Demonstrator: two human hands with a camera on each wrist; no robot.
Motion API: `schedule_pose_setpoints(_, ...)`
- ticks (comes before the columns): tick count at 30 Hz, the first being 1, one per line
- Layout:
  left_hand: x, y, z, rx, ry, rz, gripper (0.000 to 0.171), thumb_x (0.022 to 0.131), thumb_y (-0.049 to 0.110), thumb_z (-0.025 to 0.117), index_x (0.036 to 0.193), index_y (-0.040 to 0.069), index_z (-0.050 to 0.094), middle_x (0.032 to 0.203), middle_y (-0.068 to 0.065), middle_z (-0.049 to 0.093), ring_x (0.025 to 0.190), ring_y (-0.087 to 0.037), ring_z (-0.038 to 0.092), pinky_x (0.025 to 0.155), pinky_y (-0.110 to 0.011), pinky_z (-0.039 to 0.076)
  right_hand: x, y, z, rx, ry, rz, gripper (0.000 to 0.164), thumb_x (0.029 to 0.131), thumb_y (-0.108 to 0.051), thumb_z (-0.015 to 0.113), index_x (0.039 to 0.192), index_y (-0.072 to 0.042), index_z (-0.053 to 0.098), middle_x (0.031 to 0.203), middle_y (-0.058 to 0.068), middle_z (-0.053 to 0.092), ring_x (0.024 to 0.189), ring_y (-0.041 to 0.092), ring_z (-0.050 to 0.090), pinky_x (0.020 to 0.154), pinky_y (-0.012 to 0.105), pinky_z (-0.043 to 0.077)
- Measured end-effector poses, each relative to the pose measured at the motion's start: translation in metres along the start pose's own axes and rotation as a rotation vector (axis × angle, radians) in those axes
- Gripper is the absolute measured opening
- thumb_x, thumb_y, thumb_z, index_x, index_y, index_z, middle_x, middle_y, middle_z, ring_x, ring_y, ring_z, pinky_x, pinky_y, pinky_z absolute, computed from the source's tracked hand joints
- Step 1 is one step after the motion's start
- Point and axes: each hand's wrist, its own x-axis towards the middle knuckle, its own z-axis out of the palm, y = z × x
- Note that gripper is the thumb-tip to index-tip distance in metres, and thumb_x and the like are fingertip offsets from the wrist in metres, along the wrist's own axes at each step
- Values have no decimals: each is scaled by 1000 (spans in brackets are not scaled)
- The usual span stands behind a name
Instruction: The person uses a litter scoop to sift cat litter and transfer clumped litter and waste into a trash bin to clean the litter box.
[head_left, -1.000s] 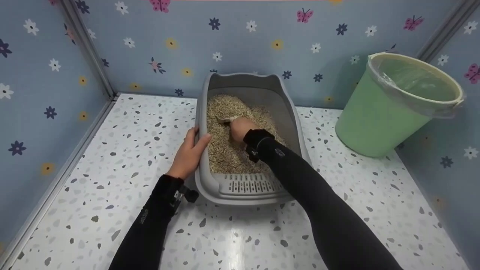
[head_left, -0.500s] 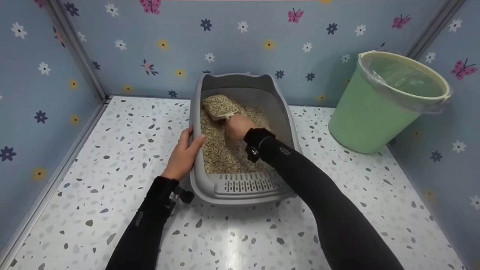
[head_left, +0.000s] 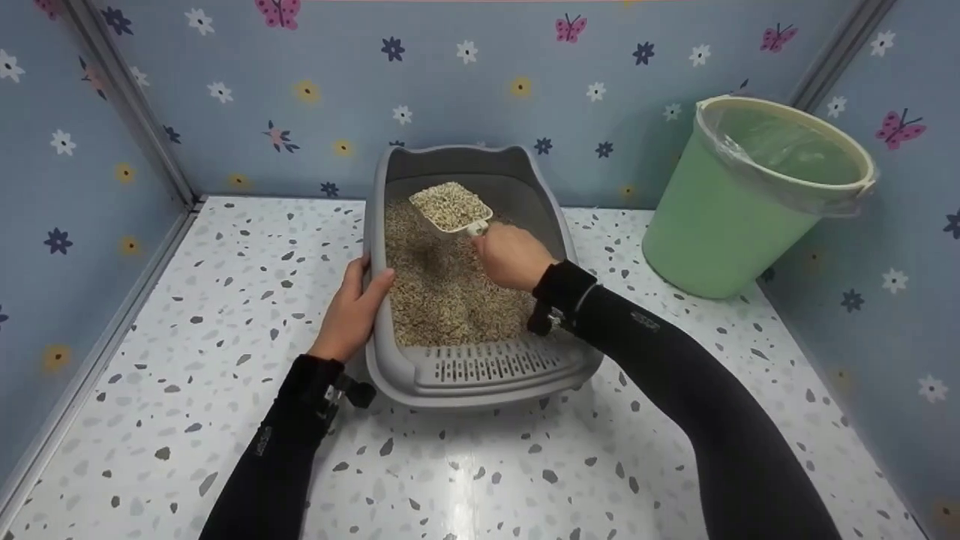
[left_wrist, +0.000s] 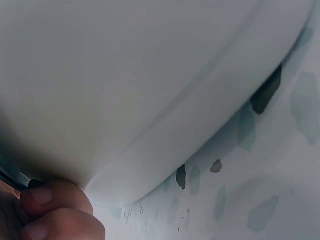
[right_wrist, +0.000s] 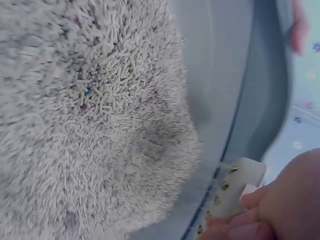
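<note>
A grey litter box [head_left: 488, 400] holds tan pellet litter [head_left: 450, 311]. My left hand [head_left: 349, 315] grips its left side, thumb over the rim and fingers outside; in the left wrist view the curled fingers [left_wrist: 62, 215] are at the pale outer wall [left_wrist: 140, 90]. My right hand [head_left: 514, 256] holds the handle of a white litter scoop [head_left: 478, 227] above the litter, toward the back of the box. The scoop is heaped with pellets [head_left: 450, 205]. In the right wrist view, part of the scoop [right_wrist: 245, 175] shows beside the fingers, the rest out of frame.
A green trash bin [head_left: 720, 217] with a clear plastic liner stands at the right, near the back corner. Flower-patterned walls [head_left: 337, 67] enclose the back and sides. The white surface [head_left: 217, 300] under the box is speckled.
The scoop has come up out of the litter with a heap of pellets, and my right hand has risen and moved right. My left hand keeps its grip on the rim.
</note>
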Motion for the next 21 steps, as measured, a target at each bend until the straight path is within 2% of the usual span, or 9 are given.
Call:
schedule_pose_setpoints(5,-2,0,-4,7,15,9,86,116,63,47,179,13,17,181,-19,25,166,-38,28,134,-54,23,-28,5,-12,80,-8,87,47,123,-38,39,112,1,63,91,12,59,86,38,66,85,55,60)
schedule_pose_setpoints(11,-2,-2,-5,2,17,7,86,115,63,48,179,13,19,180,-19,28,164,-37,31,134,-53,24,-56,9,-22,145,-28,122,49,123,-41,39,122,3,60,92,10,60,83,31,63,83,49,61)
schedule_pose_setpoints(18,-3,-3,-7,5,34,4,84,116,61,48,179,14,19,182,-17,25,166,-36,27,135,-53,22,-48,4,-18,120,24,112,50,122,-42,39,121,2,61,93,10,60,86,33,66,84,52,61)
schedule_pose_setpoints(21,-2,-3,-6,0,26,-6,85,115,63,49,179,16,18,183,-15,24,167,-35,26,135,-52,22,-55,5,-18,116,20,122,49,123,-42,39,121,2,61,92,10,60,84,32,65,80,50,61)
